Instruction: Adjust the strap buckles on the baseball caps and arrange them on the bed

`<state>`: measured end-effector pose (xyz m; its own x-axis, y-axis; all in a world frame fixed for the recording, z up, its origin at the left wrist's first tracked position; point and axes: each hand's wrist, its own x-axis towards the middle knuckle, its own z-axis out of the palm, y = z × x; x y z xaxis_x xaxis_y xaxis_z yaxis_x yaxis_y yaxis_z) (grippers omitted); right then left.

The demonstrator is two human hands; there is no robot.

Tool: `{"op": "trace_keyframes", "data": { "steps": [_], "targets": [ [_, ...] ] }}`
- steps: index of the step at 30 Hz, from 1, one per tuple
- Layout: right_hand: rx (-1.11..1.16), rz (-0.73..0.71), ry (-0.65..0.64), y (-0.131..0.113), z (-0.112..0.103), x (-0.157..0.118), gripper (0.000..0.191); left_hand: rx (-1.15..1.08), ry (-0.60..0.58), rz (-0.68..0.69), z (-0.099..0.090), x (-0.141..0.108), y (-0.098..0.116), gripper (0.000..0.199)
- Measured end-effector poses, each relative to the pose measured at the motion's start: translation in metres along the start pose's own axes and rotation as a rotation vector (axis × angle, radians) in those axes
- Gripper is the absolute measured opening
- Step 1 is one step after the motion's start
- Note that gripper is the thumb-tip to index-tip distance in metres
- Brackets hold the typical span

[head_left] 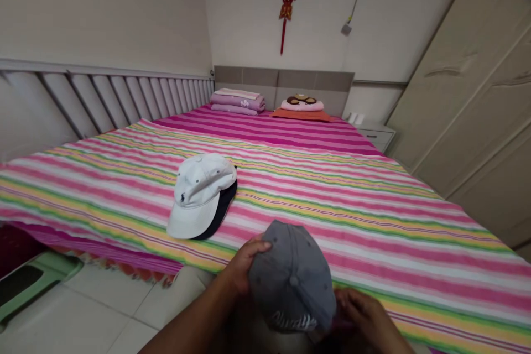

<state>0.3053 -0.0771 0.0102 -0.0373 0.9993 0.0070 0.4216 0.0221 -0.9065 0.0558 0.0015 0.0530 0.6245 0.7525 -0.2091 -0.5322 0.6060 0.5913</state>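
Note:
A grey cap point(290, 274) with white lettering is held up at the bottom centre, over the near edge of the bed. My left hand point(244, 265) grips its left side, the thumb lying on the crown. At its right side, my right hand point(360, 312) has curled fingers touching the lower edge, partly in shadow. A white cap point(199, 185) with a small dark logo lies on the striped bedspread to the left, on top of a dark cap point(226, 204) that shows only along its right side.
The striped bed sheet point(373, 221) spreads across the view. Folded purple bedding point(238, 102) and a pink pillow point(302, 104) lie near the headboard point(253, 77). A green stool point(39, 282) stands at the lower left, a wardrobe point(468, 94) at the right.

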Motion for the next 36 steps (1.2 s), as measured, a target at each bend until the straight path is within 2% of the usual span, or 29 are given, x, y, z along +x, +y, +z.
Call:
{"op": "trace_keyframes", "data": {
  "steps": [2, 4, 7, 9, 10, 12, 15, 17, 21, 25, 31, 36],
  "targets": [
    [0.047, 0.011, 0.105, -0.029, -0.01, 0.012, 0.03, 0.093, -0.102, 0.073, 0.008, -0.008, -0.002, 0.035],
    [0.127, -0.045, 0.146, -0.058, -0.01, 0.021, 0.038, 0.172, -0.205, 0.049, 0.016, -0.014, -0.003, 0.038],
    [0.289, -0.11, -0.036, -0.087, 0.004, 0.027, 0.048, 0.306, -0.273, 0.01, 0.021, -0.022, -0.003, 0.037],
    [0.414, -0.042, -0.196, -0.097, 0.016, 0.027, 0.044, 0.417, -0.266, 0.025, 0.02, -0.026, 0.0, 0.035],
    [0.469, 0.004, -0.237, -0.099, 0.021, 0.026, 0.04, 0.457, -0.252, 0.049, 0.019, -0.028, 0.001, 0.035],
    [0.55, 0.069, -0.236, -0.102, 0.027, 0.024, 0.034, 0.442, -0.234, 0.084, 0.018, -0.031, 0.004, 0.04],
    [0.575, 0.063, -0.148, -0.106, 0.03, 0.019, 0.031, 0.238, -0.204, 0.118, 0.02, -0.031, 0.004, 0.039],
    [0.532, 0.033, -0.113, -0.109, 0.029, 0.017, 0.029, 0.195, -0.15, 0.124, 0.022, -0.028, 0.002, 0.034],
    [0.349, -0.053, -0.058, -0.111, 0.027, 0.015, 0.025, 0.325, -0.052, 0.061, 0.027, -0.019, 0.0, 0.034],
    [0.186, -0.138, -0.014, -0.108, 0.026, 0.015, 0.022, 0.386, 0.006, 0.01, 0.028, -0.014, -0.001, 0.023],
    [-0.066, -0.358, 0.015, -0.109, 0.027, 0.012, 0.011, 0.374, -0.087, -0.036, 0.024, -0.015, -0.003, 0.022],
    [-0.214, -0.606, 0.033, -0.111, 0.029, 0.009, 0.02, 0.419, -0.083, 0.004, 0.023, -0.016, -0.006, 0.019]
  ]
}}
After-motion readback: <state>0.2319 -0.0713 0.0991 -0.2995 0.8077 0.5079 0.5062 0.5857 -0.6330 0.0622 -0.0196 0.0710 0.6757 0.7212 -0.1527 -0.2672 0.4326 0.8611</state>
